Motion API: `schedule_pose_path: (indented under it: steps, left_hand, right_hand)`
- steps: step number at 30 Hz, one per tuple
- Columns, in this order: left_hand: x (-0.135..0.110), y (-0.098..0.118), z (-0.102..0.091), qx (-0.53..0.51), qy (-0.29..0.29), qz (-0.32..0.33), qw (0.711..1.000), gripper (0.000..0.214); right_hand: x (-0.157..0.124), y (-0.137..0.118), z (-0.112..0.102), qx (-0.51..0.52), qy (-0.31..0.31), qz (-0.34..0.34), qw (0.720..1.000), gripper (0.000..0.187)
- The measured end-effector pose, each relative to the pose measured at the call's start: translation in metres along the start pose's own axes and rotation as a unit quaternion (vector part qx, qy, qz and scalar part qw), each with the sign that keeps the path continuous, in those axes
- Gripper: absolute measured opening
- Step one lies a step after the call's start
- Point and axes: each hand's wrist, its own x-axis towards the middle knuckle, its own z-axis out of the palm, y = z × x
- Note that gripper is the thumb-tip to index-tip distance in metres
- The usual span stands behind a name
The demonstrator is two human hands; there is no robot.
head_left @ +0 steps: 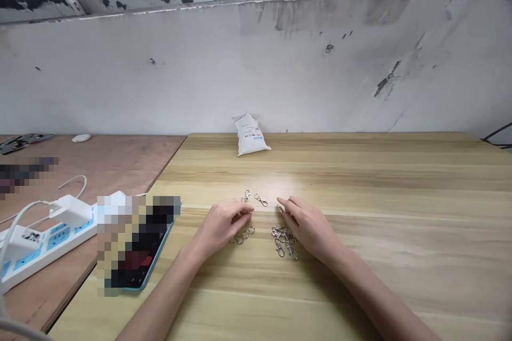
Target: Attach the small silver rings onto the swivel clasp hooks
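My left hand is closed in a pinch above the wooden table; whatever lies between its fingertips is too small to make out. Just below those fingers lie several split rings, partly covered by the hand. My right hand pinches a small metal swivel clasp, mostly hidden by thumb and forefinger. Beside and under its palm is a loose pile of silver swivel clasps. Beyond the fingertips, between both hands, rests a clasp with a ring on it. Another clasp lies behind my left hand.
A white printed packet stands near the wall at the table's back. On the left, a phone, partly blurred out, lies by the table edge. Past it, a power strip with plugged-in chargers and cables sits on a browner table.
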Motion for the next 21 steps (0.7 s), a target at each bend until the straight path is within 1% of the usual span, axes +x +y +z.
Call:
schedule_pose_path:
  steps: [4, 7, 9, 11, 14, 18, 21]
  left_hand:
    - [0.000, -0.001, 0.001, 0.037, 0.007, 0.009, 0.999, 0.015]
    - [-0.001, 0.000, 0.001, 0.030, 0.012, -0.010, 0.999, 0.013]
    - [-0.001, 0.001, 0.001, 0.025, 0.017, -0.012, 0.999, 0.012]
    - [-0.001, 0.001, 0.001, 0.013, 0.031, -0.013, 0.999, 0.012]
    - [0.001, 0.003, 0.001, -0.033, 0.055, -0.031, 0.997, 0.010]
    - [0.001, 0.006, 0.004, -0.103, 0.062, -0.057, 0.991, 0.008]
    - [0.002, 0.008, 0.006, -0.125, 0.048, -0.045, 0.990, 0.007]
  right_hand:
    - [-0.001, 0.002, -0.001, 0.021, 0.003, 0.060, 0.998, 0.019]
    - [-0.002, 0.001, -0.001, 0.038, 0.023, 0.067, 0.997, 0.017]
    - [-0.002, -0.003, 0.000, 0.061, 0.047, 0.046, 0.996, 0.017]
    - [-0.003, -0.009, 0.001, 0.081, 0.076, 0.007, 0.994, 0.015]
    - [-0.003, -0.017, 0.003, 0.093, 0.112, -0.041, 0.989, 0.014]
    - [-0.005, -0.022, 0.006, 0.091, 0.104, -0.064, 0.988, 0.015]
    - [-0.006, -0.023, 0.007, 0.084, 0.101, -0.062, 0.989, 0.014]
